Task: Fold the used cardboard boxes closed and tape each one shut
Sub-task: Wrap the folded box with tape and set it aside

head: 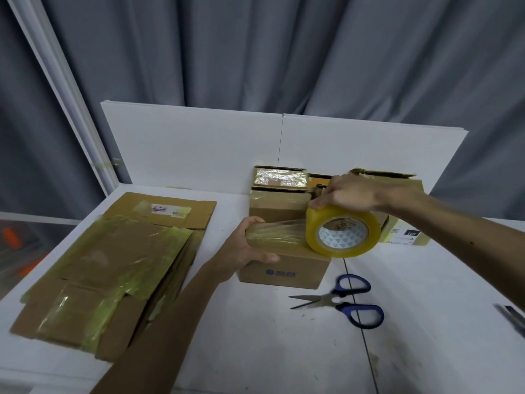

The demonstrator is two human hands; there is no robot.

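A small closed cardboard box [287,270] with a blue logo stands on the white table at centre. My left hand [241,245] grips its top left edge, thumb on the lid. My right hand [349,194] holds a roll of yellowish clear tape [342,233] upright on the box's right top edge. A strip of tape [278,227] stretches from the roll across the lid to my left hand.
A stack of flattened, taped cardboard boxes [113,268] lies at left. More boxes [279,191] stand behind against a white back panel [199,149]. Blue-handled scissors [341,298] lie open in front right. A metal tool [514,317] pokes in at the right edge.
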